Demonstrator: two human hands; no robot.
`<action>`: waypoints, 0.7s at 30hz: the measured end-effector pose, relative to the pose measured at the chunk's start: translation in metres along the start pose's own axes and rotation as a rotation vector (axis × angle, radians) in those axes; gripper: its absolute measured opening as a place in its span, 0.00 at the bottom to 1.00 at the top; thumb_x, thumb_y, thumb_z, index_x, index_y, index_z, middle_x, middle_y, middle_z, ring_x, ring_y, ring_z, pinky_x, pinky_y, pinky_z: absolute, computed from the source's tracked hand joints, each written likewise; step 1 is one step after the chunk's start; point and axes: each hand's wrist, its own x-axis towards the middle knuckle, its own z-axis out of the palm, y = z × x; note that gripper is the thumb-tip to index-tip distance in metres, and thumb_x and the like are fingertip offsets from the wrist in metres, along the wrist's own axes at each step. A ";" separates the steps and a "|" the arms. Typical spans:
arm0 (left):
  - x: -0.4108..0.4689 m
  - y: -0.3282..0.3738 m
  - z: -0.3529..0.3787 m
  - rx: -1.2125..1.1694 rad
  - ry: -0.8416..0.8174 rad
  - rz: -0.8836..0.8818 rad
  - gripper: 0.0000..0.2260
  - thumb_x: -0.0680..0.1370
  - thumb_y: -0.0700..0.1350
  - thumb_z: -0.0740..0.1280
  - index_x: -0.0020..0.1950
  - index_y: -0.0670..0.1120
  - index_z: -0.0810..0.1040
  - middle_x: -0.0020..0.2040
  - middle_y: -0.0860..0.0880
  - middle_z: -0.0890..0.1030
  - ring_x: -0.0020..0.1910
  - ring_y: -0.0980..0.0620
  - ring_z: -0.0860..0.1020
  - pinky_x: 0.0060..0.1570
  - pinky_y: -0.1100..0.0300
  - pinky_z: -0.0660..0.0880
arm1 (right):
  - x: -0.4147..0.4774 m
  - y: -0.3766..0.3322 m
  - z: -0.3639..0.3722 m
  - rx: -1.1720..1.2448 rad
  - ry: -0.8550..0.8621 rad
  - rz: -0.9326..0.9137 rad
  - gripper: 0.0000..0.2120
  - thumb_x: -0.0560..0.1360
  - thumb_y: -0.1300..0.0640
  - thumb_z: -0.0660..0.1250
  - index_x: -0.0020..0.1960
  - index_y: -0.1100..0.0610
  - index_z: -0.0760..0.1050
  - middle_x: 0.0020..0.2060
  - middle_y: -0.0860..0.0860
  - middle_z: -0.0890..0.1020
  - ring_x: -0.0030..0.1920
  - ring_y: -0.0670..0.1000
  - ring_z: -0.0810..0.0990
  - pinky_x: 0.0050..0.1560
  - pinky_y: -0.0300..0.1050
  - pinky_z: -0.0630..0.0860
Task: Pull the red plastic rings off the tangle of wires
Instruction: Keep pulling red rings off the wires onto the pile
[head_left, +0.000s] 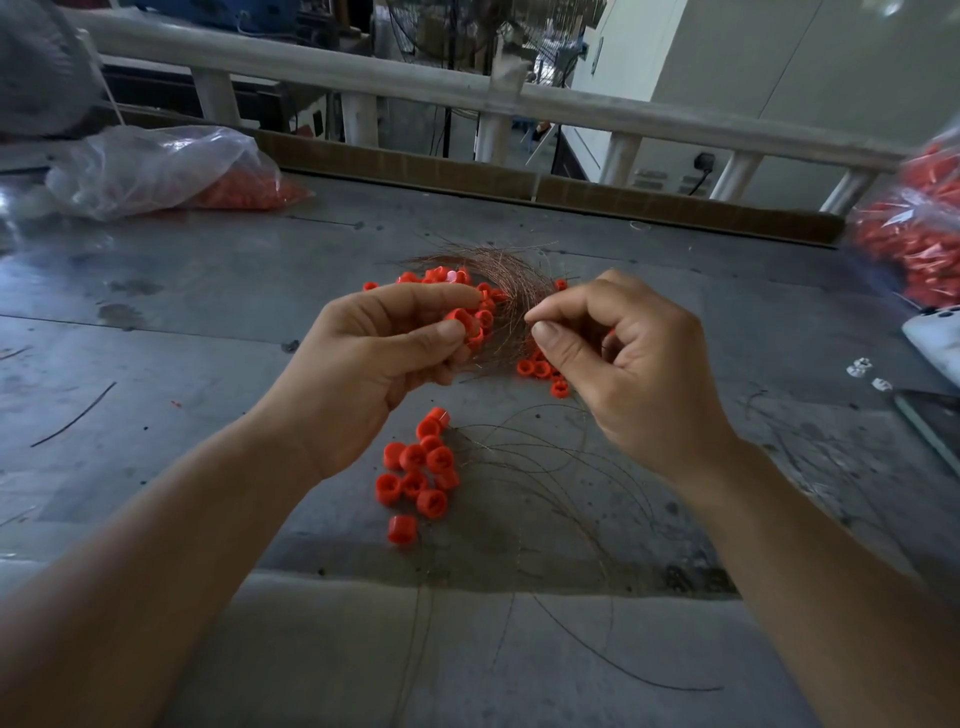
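on the grey metal bench (208, 322) the wire tangle (511, 275) is held between the hands, a red plastic ring (460, 318) pinched by the left hand (363, 374) and a strand (519, 338) by the right hand (623, 374), presumably to be pulled apart.

grey worktop (182, 322), scuffed and stained | clear plastic bag (156, 166) of orange-red pieces lying at far left | second bag (914, 228) of red pieces at right edge, blurred | cardboard strip (467, 176) along far edge | white railing (415, 85) behind it | small white parts (860, 367) near right edge | wall socket (705, 162) with dark plug beyond railing
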 end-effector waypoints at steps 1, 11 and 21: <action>0.000 0.000 0.000 -0.011 0.003 0.000 0.11 0.65 0.37 0.65 0.46 0.43 0.80 0.34 0.47 0.82 0.33 0.56 0.79 0.34 0.67 0.77 | 0.000 0.000 0.000 0.001 0.000 0.003 0.04 0.71 0.62 0.67 0.44 0.58 0.80 0.34 0.39 0.72 0.35 0.36 0.73 0.36 0.25 0.66; 0.000 -0.001 -0.002 -0.008 -0.059 0.010 0.12 0.65 0.34 0.65 0.47 0.42 0.80 0.36 0.48 0.83 0.35 0.55 0.81 0.36 0.66 0.77 | 0.001 -0.001 0.000 0.023 0.000 -0.002 0.03 0.71 0.58 0.68 0.42 0.50 0.76 0.34 0.41 0.75 0.34 0.40 0.72 0.35 0.28 0.67; -0.002 0.000 0.000 -0.049 -0.138 0.010 0.13 0.64 0.32 0.64 0.42 0.44 0.84 0.38 0.47 0.84 0.37 0.54 0.82 0.37 0.66 0.77 | 0.000 0.000 0.002 -0.014 -0.045 0.006 0.03 0.71 0.59 0.67 0.41 0.58 0.79 0.34 0.41 0.74 0.34 0.41 0.74 0.35 0.30 0.70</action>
